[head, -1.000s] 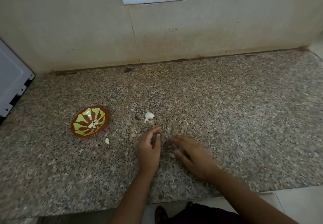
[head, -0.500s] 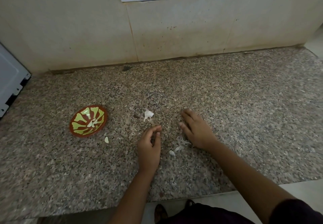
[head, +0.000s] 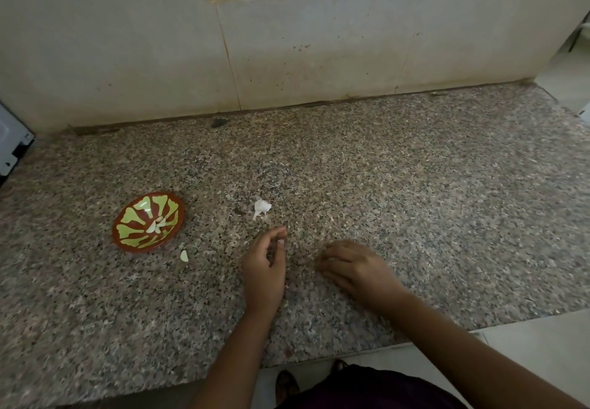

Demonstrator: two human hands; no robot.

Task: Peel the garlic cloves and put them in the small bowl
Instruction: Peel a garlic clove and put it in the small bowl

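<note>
From my remote seat I see the small bowl (head: 117, 233) on the granite counter (head: 415, 185), left of both hands, with a few pale peeled garlic cloves (head: 155, 225) lying in its middle. One more pale clove (head: 184, 255) sits on the counter just beside the bowl's near rim. A white scrap of garlic skin (head: 261, 208) lies just beyond my left hand (head: 265, 268). That hand stands on its edge, fingers loosely curved toward the thumb, and I see nothing in it. My right hand (head: 357, 270) lies palm down near it, fingers bent and blurred; I cannot tell whether it grips anything.
</note>
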